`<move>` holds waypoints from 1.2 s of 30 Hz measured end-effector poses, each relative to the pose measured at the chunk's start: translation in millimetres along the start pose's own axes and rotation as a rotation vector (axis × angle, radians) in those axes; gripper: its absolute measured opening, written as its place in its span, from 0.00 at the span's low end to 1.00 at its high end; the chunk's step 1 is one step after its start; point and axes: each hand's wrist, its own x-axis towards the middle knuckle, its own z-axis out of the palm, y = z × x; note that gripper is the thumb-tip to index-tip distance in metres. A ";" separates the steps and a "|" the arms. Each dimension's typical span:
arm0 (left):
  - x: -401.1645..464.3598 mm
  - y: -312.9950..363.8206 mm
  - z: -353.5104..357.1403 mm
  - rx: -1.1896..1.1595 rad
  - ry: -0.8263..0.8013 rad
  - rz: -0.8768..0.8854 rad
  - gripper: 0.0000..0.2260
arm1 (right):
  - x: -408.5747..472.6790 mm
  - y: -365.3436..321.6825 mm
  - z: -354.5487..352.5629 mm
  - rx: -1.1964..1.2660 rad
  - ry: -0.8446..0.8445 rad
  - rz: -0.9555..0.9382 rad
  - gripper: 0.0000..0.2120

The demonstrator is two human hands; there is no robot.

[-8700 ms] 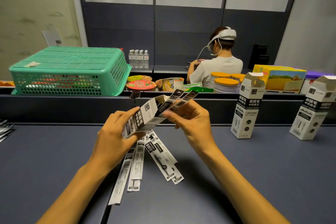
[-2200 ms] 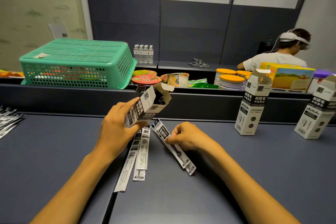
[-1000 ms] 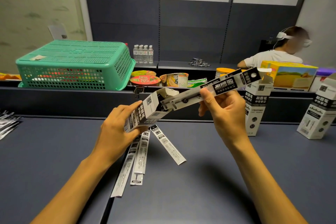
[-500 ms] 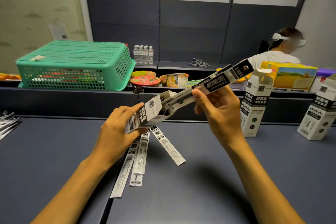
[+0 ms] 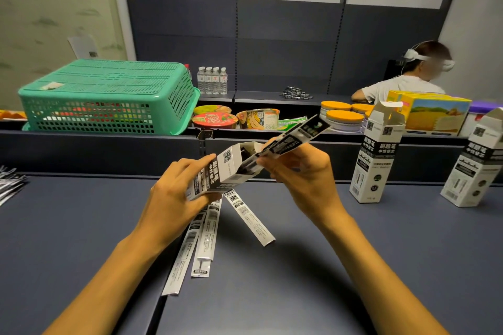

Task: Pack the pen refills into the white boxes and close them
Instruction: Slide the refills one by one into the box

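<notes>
My left hand (image 5: pixel 177 196) grips a white box (image 5: pixel 226 168) tilted on its side above the dark table, its open mouth facing right. My right hand (image 5: pixel 302 171) pinches a pen refill packet (image 5: pixel 296 136) whose lower end is inside the box mouth, with the upper end sticking out up and to the right. Three more refill packets lie flat on the table below my hands: two side by side (image 5: pixel 206 236) and one angled to the right (image 5: pixel 249 219). Two other white boxes stand upright with open top flaps at the right (image 5: pixel 377 163) and far right (image 5: pixel 476 168).
A green basket (image 5: pixel 109 98) lies upside down behind the table's back rail. Food cups (image 5: pixel 215 118), orange-lidded jars (image 5: pixel 344 117) and a yellow carton (image 5: pixel 435 114) line the shelf. More refill packets (image 5: pixel 9 185) lie at the left edge. A person sits at the back right.
The packet in my right hand has slid further into the box since a second ago, and my right hand has moved left and down toward the box mouth.
</notes>
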 end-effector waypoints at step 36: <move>-2.1 0.3 -0.3 0.029 0.010 -0.016 0.33 | -12.3 -1.5 13.4 -0.069 -0.331 0.398 0.14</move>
